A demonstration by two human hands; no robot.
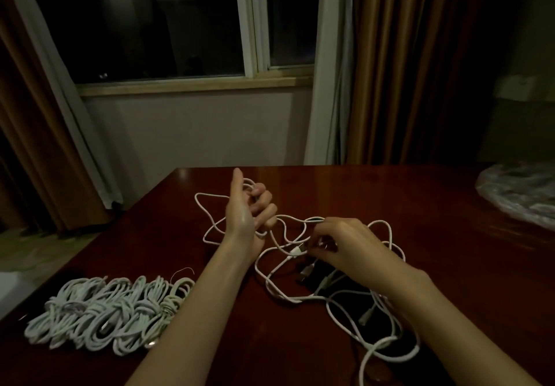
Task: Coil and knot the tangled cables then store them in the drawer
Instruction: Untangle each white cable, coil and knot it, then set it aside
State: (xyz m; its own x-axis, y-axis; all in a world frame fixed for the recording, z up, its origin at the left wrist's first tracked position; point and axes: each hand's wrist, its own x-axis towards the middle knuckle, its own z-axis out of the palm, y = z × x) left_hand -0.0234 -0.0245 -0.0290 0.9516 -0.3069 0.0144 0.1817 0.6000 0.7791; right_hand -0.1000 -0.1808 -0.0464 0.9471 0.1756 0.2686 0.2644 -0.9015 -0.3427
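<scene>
Near the desk's (345,187) middle, the left hand (243,217) curled around loops of the white cable (387,229); the right hand (345,244) pinched its plug end. Light, limp, tangle-prone, it seemed best gripped at the plug.

Dark wooden table (345,184), night window (156,22), brown curtains (399,64), crumpled plastic bag (519,193)

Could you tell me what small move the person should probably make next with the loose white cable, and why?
Probably wind another loop round the left hand. Its curled fingers already hold a few turns of the loose white cable, the right hand pinches the strand near its plug, and much cable lies uncoiled on the table.
</scene>
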